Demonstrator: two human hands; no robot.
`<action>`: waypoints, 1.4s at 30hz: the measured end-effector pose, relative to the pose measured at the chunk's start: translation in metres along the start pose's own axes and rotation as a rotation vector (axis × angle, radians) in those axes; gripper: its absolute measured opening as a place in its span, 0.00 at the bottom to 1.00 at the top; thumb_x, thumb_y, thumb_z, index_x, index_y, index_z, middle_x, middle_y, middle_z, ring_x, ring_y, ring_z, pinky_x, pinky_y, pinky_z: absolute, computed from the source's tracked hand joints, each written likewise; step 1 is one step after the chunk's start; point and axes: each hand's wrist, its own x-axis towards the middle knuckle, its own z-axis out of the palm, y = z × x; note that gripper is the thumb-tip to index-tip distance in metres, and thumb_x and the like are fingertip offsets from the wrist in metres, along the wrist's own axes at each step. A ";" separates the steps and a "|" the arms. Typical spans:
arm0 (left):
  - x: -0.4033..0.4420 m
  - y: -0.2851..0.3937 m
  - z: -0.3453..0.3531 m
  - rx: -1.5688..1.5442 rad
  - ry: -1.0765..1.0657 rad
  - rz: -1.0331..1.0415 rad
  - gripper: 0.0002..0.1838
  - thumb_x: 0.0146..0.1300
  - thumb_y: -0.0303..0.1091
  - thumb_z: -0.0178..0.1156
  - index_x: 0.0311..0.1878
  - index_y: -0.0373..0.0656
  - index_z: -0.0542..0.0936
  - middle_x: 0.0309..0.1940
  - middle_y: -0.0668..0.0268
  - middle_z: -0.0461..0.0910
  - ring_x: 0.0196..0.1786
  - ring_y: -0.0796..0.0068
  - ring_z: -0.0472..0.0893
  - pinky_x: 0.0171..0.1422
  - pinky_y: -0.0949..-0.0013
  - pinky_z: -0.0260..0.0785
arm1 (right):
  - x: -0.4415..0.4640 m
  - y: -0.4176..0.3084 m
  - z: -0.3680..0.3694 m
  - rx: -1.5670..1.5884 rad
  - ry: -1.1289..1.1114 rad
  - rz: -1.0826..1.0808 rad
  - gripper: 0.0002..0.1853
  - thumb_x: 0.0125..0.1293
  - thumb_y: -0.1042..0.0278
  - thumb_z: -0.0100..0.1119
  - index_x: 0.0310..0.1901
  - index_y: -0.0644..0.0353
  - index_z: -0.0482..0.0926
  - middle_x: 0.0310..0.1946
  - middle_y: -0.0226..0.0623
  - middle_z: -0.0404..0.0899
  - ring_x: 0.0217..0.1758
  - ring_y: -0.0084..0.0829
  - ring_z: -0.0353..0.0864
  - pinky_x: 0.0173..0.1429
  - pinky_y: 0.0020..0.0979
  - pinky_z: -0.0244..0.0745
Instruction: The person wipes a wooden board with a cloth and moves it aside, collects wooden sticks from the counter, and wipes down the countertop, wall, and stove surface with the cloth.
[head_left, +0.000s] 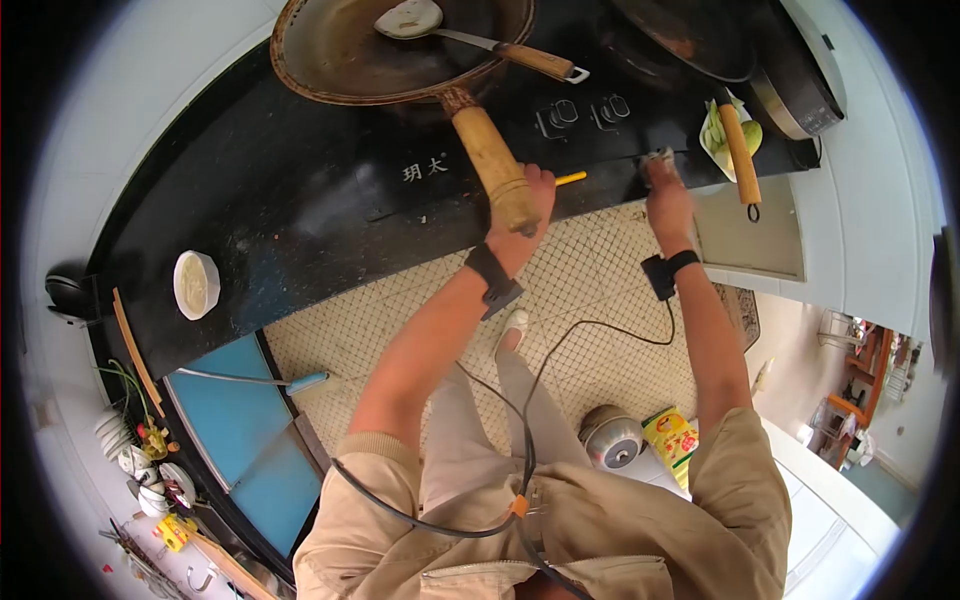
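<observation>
My left hand (541, 192) is at the counter's front edge, partly hidden behind the wooden handle (490, 165) of a large wok (330, 60). Its visible fingers look bent, but I cannot make out their grip. A thin yellow stick (571, 179) shows just beyond those fingers; whether they hold it is unclear. To the right, my right hand (668, 195) is closed on a crumpled whitish cloth (657, 158), pressed on the black counter (330, 200) near its edge. A spatula (535, 60) with a wooden handle lies across the wok.
A second pan (690, 35) stands at back right, its wooden handle (740, 150) above a dish of green vegetables (716, 140). At left are a white bowl (197, 284) and a blue cabinet door (235, 400). A metal pot (612, 440) sits low by a yellow bag (668, 440).
</observation>
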 end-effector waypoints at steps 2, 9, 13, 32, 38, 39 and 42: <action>-0.013 -0.016 -0.039 -0.179 0.038 -0.086 0.06 0.54 0.29 0.63 0.36 0.43 0.81 0.30 0.62 0.78 0.39 0.59 0.79 0.43 0.57 0.72 | -0.012 -0.035 -0.001 0.084 0.075 -0.203 0.23 0.58 0.81 0.54 0.57 0.56 0.79 0.53 0.47 0.81 0.57 0.48 0.80 0.56 0.43 0.77; -0.135 -0.151 -0.178 0.204 0.211 -0.415 0.06 0.60 0.32 0.64 0.40 0.43 0.81 0.28 0.61 0.78 0.34 0.57 0.79 0.38 0.55 0.71 | -0.058 -0.265 -0.009 0.605 -0.158 -0.421 0.19 0.62 0.75 0.51 0.56 0.63 0.78 0.59 0.48 0.78 0.66 0.43 0.75 0.64 0.41 0.74; -0.186 -0.219 -0.206 0.348 0.188 -0.579 0.06 0.62 0.33 0.63 0.40 0.43 0.81 0.29 0.63 0.79 0.34 0.58 0.79 0.39 0.56 0.71 | -0.076 -0.400 0.035 0.665 0.050 -0.679 0.16 0.61 0.69 0.53 0.50 0.59 0.81 0.55 0.39 0.81 0.65 0.39 0.76 0.69 0.38 0.70; -0.207 -0.258 -0.216 0.261 0.191 -0.697 0.12 0.64 0.37 0.65 0.46 0.42 0.79 0.30 0.63 0.77 0.36 0.59 0.77 0.41 0.56 0.69 | -0.045 -0.091 -0.032 0.902 -0.293 0.390 0.22 0.68 0.82 0.50 0.61 0.56 0.78 0.53 0.36 0.84 0.49 0.32 0.85 0.53 0.31 0.79; -0.207 -0.237 -0.238 0.261 0.267 -0.774 0.30 0.62 0.43 0.69 0.63 0.37 0.74 0.33 0.64 0.79 0.35 0.63 0.78 0.41 0.59 0.70 | -0.061 -0.129 -0.052 2.136 -0.472 0.960 0.21 0.72 0.79 0.48 0.66 0.59 0.71 0.59 0.37 0.77 0.60 0.34 0.78 0.64 0.37 0.75; -0.201 -0.223 -0.245 0.243 0.241 -0.817 0.30 0.63 0.41 0.67 0.65 0.36 0.73 0.35 0.64 0.79 0.35 0.64 0.79 0.42 0.59 0.71 | -0.060 -0.137 -0.054 2.141 -0.471 0.965 0.21 0.72 0.79 0.48 0.66 0.59 0.71 0.59 0.37 0.77 0.60 0.34 0.78 0.64 0.37 0.75; -0.193 -0.204 -0.245 0.128 0.288 -0.773 0.28 0.65 0.39 0.66 0.64 0.36 0.73 0.37 0.62 0.81 0.37 0.64 0.79 0.45 0.61 0.72 | -0.046 -0.156 -0.065 2.104 -0.438 0.859 0.19 0.71 0.80 0.49 0.63 0.61 0.74 0.56 0.37 0.79 0.57 0.32 0.80 0.62 0.35 0.76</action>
